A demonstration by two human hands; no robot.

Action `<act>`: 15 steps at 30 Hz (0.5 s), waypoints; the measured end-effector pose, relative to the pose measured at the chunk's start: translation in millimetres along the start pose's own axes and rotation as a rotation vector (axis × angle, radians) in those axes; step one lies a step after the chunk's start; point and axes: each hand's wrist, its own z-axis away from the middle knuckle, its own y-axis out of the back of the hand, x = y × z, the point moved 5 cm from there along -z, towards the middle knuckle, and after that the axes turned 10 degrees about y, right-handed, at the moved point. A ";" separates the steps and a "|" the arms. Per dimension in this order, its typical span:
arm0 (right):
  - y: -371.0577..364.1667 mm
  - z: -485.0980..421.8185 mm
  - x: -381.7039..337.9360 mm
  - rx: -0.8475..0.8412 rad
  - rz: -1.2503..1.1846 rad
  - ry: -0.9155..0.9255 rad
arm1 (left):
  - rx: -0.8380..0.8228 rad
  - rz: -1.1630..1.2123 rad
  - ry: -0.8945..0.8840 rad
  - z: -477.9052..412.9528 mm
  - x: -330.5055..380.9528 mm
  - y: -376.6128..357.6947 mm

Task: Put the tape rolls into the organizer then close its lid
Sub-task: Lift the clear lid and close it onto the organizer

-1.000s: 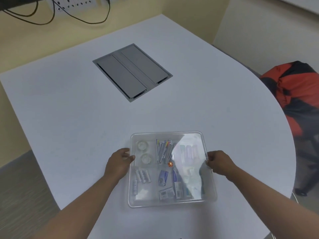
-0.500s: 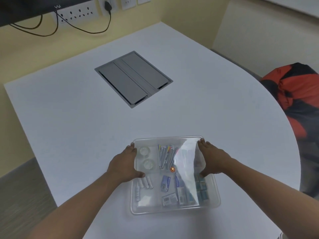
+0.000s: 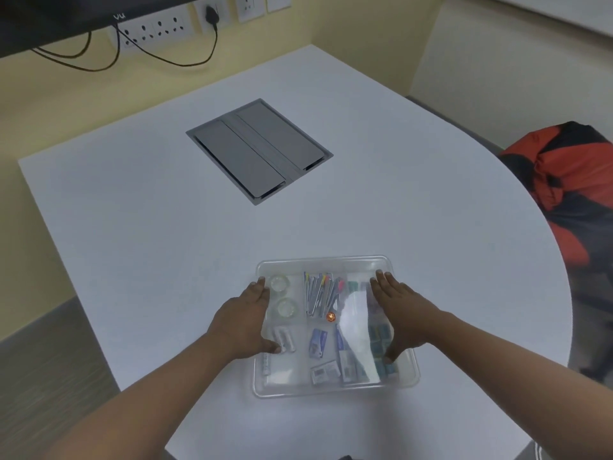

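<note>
Pressing down with both hands, we lay our palms flat on the clear lid [image 3: 335, 270] of the organizer [image 3: 335, 388]. Our left hand [image 3: 243, 322] rests on the left side of the lid, fingers straight and close together, thumb stuck out toward us. Our right hand [image 3: 401, 315] rests on the right side the same way, fingers flat and pointing away from us, thumb bent down near the blue packs [image 3: 381, 346]. Neither hand grips anything.

The organizer sits on the white table [image 3: 166, 244], close to the near edge and a bit toward the right. It is almost square, and its sides run nearly straight with our arms.

Through the lid we see two clear tape rolls [image 3: 282, 295] in the far left part, one behind the other, lying flat with their holes facing up. Next to them lies a bunch of pens [image 3: 320, 293], their long sides pointing away from us. A small orange ball [image 3: 330, 316] sits at the near end of the pens.

A gray hatch [image 3: 258, 151] is set into the table, well apart from the organizer, toward the far edge.
</note>
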 end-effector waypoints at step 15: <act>-44.9 31.7 -10.9 0.023 0.017 0.090 | -0.152 -0.145 -0.088 31.2 13.4 -40.4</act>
